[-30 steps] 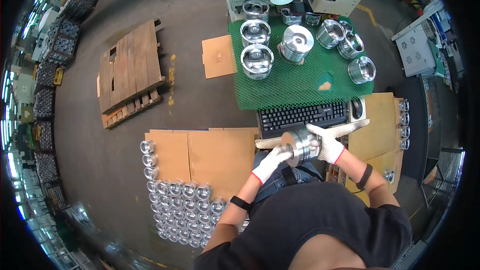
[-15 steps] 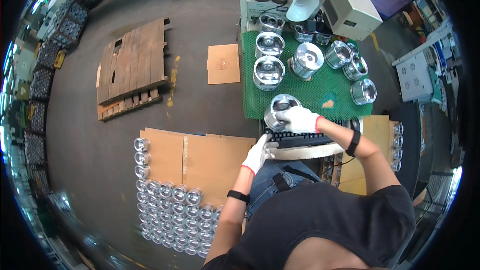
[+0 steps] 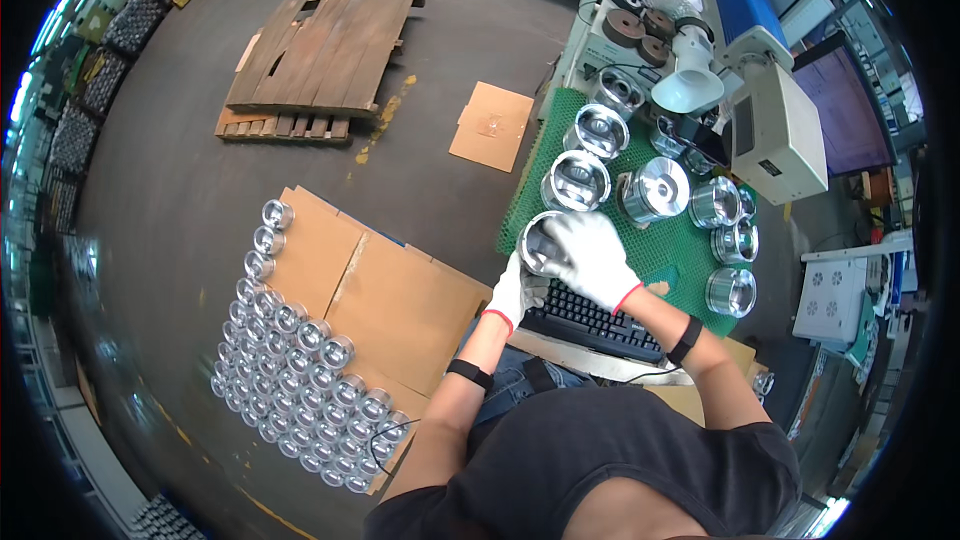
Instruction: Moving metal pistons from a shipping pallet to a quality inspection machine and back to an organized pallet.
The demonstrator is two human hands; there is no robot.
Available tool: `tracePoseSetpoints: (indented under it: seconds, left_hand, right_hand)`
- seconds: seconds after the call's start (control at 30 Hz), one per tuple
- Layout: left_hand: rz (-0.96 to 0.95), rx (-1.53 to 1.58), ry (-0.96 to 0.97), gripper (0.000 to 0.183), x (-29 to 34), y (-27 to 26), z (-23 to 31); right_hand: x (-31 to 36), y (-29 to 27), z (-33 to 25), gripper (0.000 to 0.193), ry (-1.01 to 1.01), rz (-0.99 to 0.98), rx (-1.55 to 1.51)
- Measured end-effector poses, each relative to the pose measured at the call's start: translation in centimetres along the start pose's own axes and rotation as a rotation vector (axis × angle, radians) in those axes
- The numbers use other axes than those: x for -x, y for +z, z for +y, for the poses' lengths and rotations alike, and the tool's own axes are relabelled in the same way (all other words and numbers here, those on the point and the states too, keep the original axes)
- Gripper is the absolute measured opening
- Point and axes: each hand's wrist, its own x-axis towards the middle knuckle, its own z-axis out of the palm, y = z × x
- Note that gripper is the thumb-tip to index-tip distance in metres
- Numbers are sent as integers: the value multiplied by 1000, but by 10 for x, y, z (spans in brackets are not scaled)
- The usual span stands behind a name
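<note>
Piston (image 3: 540, 245) at the near left corner of the green mesh mat (image 3: 652, 248), and here in the head view I have both gloves on the job! My right hand (image 3: 592, 252) comes across its right side, fingers over the rim in a blur; whether they pinch the wall or merely lie on it, I cannot tell. My left hand (image 3: 517, 295) sits below, just in front of the near side, fingers parted and wrapped around nothing that I can see. A fingertip is right by the skirt, but contact is too close to call.

Placing or steadying at the mat's edge, that's how I read this step. The next move calls for a sure right-hand hold and a level base, with my left clear of the black keyboard (image 3: 590, 322) just below.

Now, which way does it point? The hollow end seems to face up at me, a bright ring around a dark inside, so I judge the long axis close to upright; my glove hides too much to rule out a lean. Beyond it, three more pistons (image 3: 600, 132) run in line up the mat's left side, hollow ends up. Right of that line, one piston with a bright, flat crown (image 3: 655, 188) breaks the pattern. Down to my left, ranks of smaller-looking pistons (image 3: 298, 357) crowd the cardboard sheet (image 3: 415, 285).
</note>
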Motion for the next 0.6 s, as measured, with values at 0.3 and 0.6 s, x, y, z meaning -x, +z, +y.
tracePoseSetpoints:
  seconds: [0.3,0.6]
  left_hand:
    - [-203,251,100,46,4,-5,-4]
    - [86,-161,220,42,34,-139,-15]
  right_hand:
    - [-28,71,55,52,384,-3,264]
    - [27,61,38,38,179,70,59]
